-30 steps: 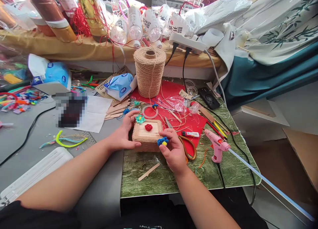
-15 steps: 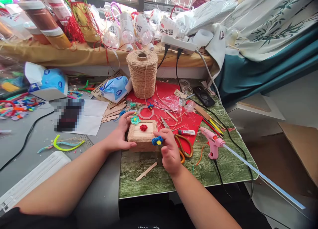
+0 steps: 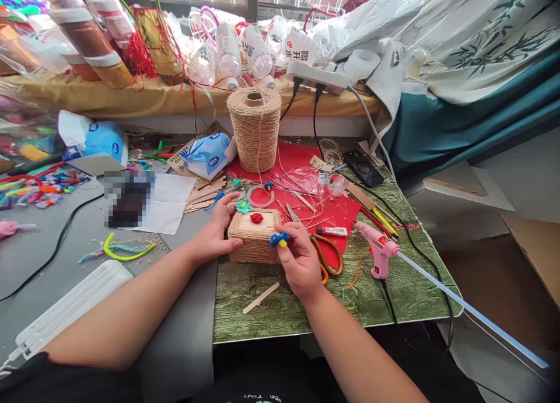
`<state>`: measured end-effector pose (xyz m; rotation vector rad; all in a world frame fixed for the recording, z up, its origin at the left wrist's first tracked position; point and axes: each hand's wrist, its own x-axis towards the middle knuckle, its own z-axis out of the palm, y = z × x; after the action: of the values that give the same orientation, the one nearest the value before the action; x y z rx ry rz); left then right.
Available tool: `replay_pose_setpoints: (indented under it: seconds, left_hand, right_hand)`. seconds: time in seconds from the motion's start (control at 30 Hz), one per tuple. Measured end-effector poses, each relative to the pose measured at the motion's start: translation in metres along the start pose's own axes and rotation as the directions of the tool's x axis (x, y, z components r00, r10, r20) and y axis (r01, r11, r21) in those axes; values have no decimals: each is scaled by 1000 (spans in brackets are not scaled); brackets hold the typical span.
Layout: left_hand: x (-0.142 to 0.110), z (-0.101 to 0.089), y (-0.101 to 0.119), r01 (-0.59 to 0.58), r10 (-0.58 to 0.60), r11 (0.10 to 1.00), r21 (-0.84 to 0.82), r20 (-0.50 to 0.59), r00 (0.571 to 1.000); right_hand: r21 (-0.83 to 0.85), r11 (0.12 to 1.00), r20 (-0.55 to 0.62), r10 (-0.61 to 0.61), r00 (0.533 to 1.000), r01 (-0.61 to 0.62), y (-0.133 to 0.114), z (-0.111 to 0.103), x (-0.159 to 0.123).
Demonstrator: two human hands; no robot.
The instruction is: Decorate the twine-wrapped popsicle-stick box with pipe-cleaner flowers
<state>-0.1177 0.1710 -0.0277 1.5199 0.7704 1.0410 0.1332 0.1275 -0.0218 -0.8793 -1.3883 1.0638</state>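
Blue flower (image 3: 276, 238) in right hand (image 3: 303, 263), pinch close; twine-wrapped box (image 3: 254, 241) in left hand (image 3: 214, 235), grip wide, apparently light.

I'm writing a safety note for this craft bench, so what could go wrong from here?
The right hand pinches a small blue flower, whose petals might bend. Scissors lie close beside that hand and could get knocked. From the pink glue gun, a long glue stick juts past the edge of the green mat; a sleeve might catch it.

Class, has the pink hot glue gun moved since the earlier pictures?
No: judged against the green wood-grain mat, the pink hot glue gun keeps the same spot.
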Motion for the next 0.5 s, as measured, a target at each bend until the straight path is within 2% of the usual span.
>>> replay_pose_setpoints:
  seconds: [0.2,0.33,0.43,0.5]
  left_hand:
    - [1,-1,-1,-32,34,998,56,-20,999]
    - [1,-3,-2,-79,84,993,86,-57,995]
    - [0,-3,-3,-189,213,966,175,-129,968]
    - [-1,-1,-3,-292,360,905,311,-191,913]
  right_hand:
    - [-69,996,-2,-56,998,55,2,-2,-1]
    - [16,1000,68,-23,997,22,-1,-7,-4]
    - [62,997,63,-43,997,39,-3,-8,-5]
    - [58,997,19,-56,998,55,-4,-8,-4]
